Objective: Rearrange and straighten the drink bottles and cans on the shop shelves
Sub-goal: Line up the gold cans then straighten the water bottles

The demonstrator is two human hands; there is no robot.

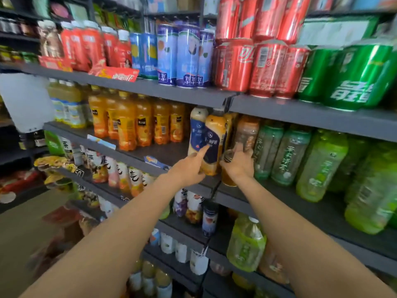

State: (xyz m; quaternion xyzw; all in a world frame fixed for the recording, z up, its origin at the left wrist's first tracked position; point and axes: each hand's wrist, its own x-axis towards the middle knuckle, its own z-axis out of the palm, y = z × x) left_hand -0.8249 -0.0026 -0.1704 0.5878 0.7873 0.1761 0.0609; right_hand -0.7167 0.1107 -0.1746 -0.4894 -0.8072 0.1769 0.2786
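On the middle shelf point(137, 157) two navy-labelled bottles stand side by side, a cream one point(196, 127) and an orange one point(216, 130). My left hand point(185, 169) reaches up to them, its index finger stretched out and touching the orange bottle's label, and it holds nothing. Just to the right, my right hand point(239, 165) is wrapped around an amber bottle point(228, 179) at the shelf's front edge; only its lower part and a bit near my fingers show. A brown-labelled bottle point(247, 129) stands behind my right hand.
Orange juice bottles point(137, 123) fill the shelf to the left and green tea bottles point(290, 151) the right. Above are blue cans point(184, 54), red cola cans point(264, 67) and green cans point(352, 78). Lower shelves hold more bottles point(246, 241).
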